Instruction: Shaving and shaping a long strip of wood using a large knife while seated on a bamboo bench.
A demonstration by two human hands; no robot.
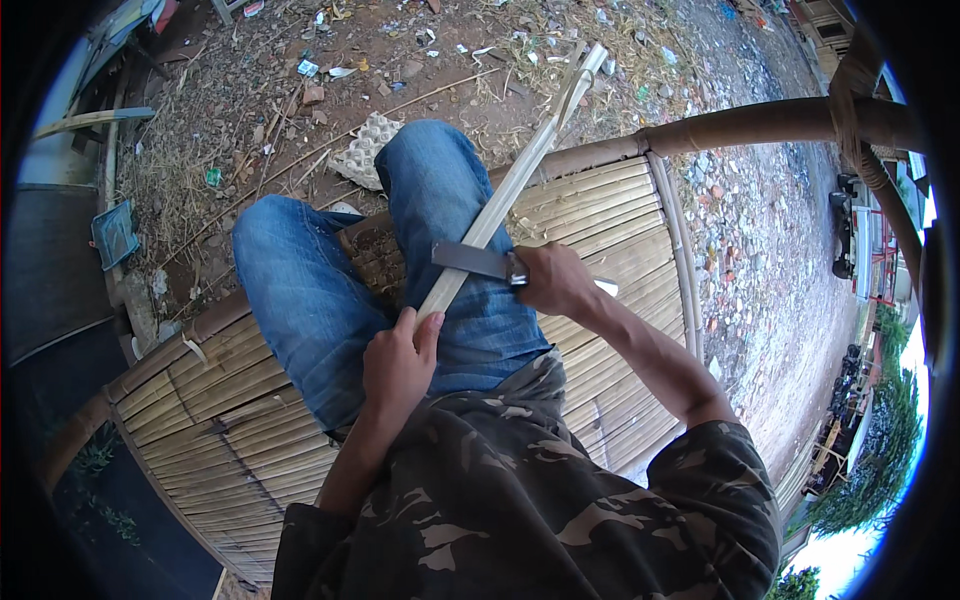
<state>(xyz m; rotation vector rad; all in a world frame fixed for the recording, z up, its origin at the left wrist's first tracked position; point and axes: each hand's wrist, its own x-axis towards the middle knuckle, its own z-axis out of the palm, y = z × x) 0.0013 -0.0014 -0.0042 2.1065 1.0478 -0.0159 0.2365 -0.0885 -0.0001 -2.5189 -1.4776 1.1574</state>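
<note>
head view: pale strip runs forward and rightward from my left fingers, over my right thigh; left fingers pinched on near end, right fingers wrapped round a knife, blade crossing it.

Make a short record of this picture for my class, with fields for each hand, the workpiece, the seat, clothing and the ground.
Left hand: grips the near end of a bamboo strip; hand at
Right hand: grips a broad-bladed knife; hand at
Workpiece: slants over the right leg, blade across it
Seat: bamboo-slat bench
Clothing: blue jeans, camouflage shirt
Ground: littered soil, egg tray
</note>
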